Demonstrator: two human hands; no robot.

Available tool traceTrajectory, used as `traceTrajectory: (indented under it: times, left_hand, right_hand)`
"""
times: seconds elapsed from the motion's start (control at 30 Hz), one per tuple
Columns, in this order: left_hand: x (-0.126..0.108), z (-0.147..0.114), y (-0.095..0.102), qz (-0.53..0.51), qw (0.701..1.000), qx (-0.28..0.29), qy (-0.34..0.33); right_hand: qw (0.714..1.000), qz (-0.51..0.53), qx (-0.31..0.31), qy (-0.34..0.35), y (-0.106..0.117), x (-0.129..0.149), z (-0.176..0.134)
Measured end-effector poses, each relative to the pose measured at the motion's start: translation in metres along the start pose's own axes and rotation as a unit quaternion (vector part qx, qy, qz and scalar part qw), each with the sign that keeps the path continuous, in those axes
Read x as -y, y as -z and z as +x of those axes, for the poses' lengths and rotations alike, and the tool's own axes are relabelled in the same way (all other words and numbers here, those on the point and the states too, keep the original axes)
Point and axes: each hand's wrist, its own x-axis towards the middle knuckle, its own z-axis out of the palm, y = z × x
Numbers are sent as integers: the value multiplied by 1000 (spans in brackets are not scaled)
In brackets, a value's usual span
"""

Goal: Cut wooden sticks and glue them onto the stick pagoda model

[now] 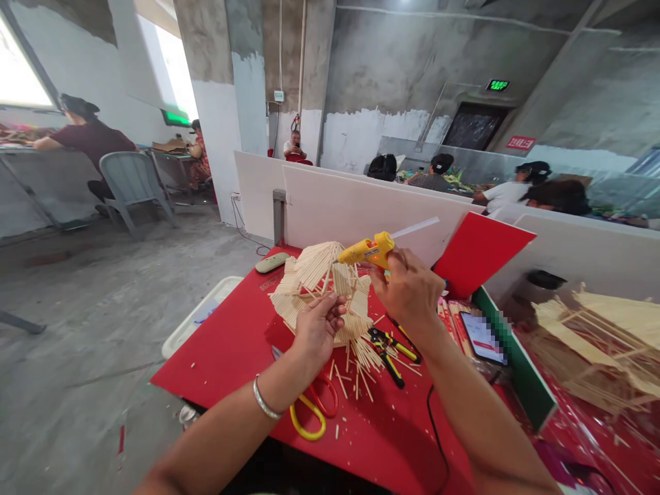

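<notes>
My right hand [410,285] is wrapped round a yellow hot glue gun [368,251]. A translucent glue stick [416,226] juts from its back, and its nozzle points left at the top of a model built of thin wooden sticks [320,265]. My left hand [320,323] is closed in a pinch against the model's front; what lies between its fingertips is too small to make out. Loose wooden sticks [361,354] fan out beside the model. Black-and-yellow pliers [394,354] lie to the right. Scissors with red and yellow handles [309,416] lie partly under my left forearm.
A red tabletop [227,357] carries the work, with a grey-green case [272,262] at its far corner. A phone [483,337] rests on packets at right, beside a green board [510,357]. Another stick model [598,344] stands farther right. White partitions [361,206] separate seated people.
</notes>
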Motion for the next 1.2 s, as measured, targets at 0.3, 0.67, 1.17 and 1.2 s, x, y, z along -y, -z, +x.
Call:
traceTrajectory:
  times: [0.3,0.67,1.17,1.2]
  left_hand:
    - [-3,-2,-2,13,1000,5,-13]
    - [-1,0,-3,33,999,13,-31]
    - [1,-1,-4,42,998,-2,-40]
    - [1,-2,-4,43,998,-2,-40]
  right_hand:
    - [1000,-1,-6,-5,-2,-2,-1]
    - [1000,-13,-9,-14,-4,-2,0]
    - [1000,-13,-7,-19,-8,1,2]
    - [1000,-15,-7,-17,-8,1,2]
